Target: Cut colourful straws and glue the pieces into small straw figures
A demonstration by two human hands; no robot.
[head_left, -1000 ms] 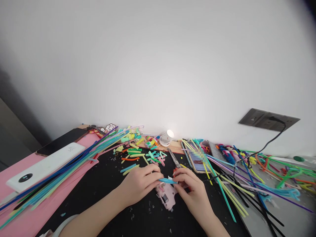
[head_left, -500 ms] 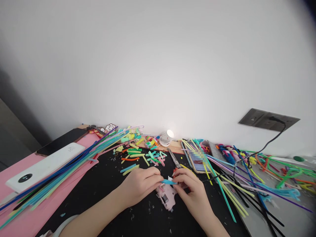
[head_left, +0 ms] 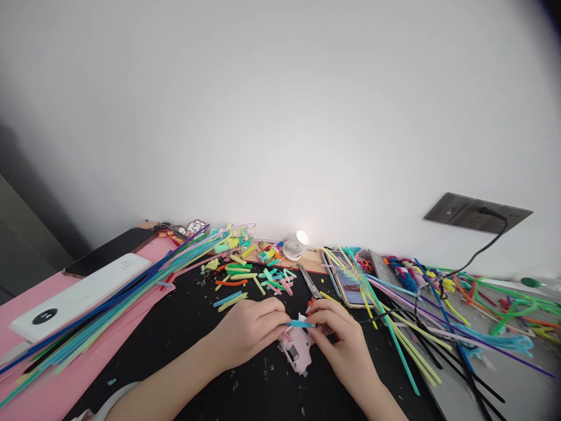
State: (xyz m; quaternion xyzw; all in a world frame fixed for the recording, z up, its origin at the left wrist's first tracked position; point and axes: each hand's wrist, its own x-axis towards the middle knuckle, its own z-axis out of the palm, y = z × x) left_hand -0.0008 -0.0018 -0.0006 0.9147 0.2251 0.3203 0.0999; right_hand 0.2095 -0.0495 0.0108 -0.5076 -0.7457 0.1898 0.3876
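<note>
A short blue pipe cleaner piece [head_left: 300,324] stretches level between my two hands. My left hand [head_left: 256,327] pinches its left end, and my right hand [head_left: 335,333] pinches the right end. Just below the piece, a pale pink device [head_left: 298,349] with a small dark window lies on the black mat [head_left: 258,389], partly covered by my fingers. Scissors [head_left: 310,282] lie behind my right hand, blades pointing away, their handles mostly hidden by that hand.
Cut pipe cleaner pieces [head_left: 239,276] are scattered beyond my left hand. Long pipe cleaners [head_left: 131,304] lie across a white power bank [head_left: 83,295] at left. More cover a phone [head_left: 350,286] at right. A paper cup [head_left: 296,245] stands by the wall. A black cable [head_left: 477,252] runs from the socket.
Almost nothing differs. The blue piece sits slightly straighter between my fingers, and both hands keep their grip in the same place.
</note>
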